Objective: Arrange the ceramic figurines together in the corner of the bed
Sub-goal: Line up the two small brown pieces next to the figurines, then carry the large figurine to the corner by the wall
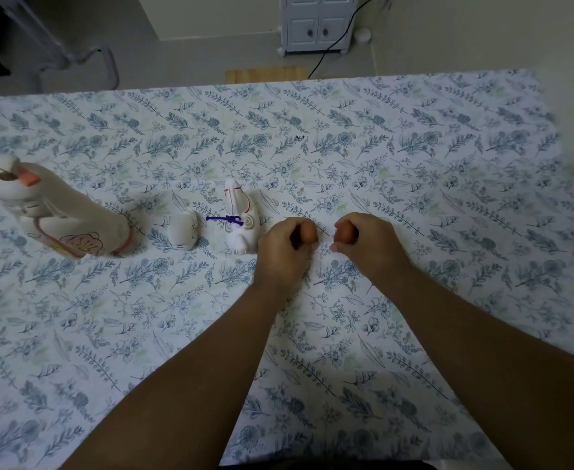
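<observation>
Three white ceramic figurines stand in a row on the floral bedsheet [414,164]. At the far left is a tall cat [61,212] with pink ears, then a small round figurine [184,229], then a rabbit [241,220] with a purple cord. Just right of the rabbit my left hand [283,252] is closed around a small brown figurine [309,231]. My right hand [368,242] grips a second small brown figurine [344,233] close beside it. Both brown pieces are mostly hidden by my fingers, and the two hands sit a short gap apart.
The bed's far edge runs across the top of the view. Beyond it stand a small white cabinet [316,23] with a black cable [338,35], a wooden board [265,75] on the floor, and a metal frame [75,45] at the left.
</observation>
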The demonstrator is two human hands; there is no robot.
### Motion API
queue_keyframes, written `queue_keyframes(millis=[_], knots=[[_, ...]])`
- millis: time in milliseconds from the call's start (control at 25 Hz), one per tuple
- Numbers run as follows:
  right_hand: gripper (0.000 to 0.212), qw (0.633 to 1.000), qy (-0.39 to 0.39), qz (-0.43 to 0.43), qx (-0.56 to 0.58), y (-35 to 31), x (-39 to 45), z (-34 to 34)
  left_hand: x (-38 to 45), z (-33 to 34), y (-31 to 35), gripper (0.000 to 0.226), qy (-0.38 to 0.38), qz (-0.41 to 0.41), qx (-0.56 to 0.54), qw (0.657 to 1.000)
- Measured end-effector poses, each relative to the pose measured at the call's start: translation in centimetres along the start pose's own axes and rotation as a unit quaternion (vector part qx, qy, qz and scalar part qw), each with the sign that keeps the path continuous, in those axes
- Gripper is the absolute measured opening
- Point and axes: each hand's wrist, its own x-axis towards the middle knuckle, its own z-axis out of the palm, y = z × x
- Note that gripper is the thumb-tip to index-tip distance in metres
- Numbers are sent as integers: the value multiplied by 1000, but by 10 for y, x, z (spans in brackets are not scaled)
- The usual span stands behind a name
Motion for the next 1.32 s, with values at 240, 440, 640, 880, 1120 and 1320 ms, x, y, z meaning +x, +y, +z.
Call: queue_keyframes(millis=[240,440,640,880,1120,1320], knots=[[31,1000,4,5,9,0,-1,1,7,-9,-4,45,-58,-2,11,998],[59,1000,-4,-6,6,0,-8,-4,1,-8,2,28,-73,15,28,997],[71,998,11,-41,-56,-14,-40,-18,-48,-15,13,43,-2,36,87,996],[54,968,27,-166,-187,-56,-92,-4,-115,-50,17,56,61,35,178,982],[64,945,-38,-245,-215,-132,-102,54,-148,-151,-9,62,167,1,210,963],[72,949,-64,-258,-170,-230,-71,117,-121,-274,-38,66,263,-12,178,948]])
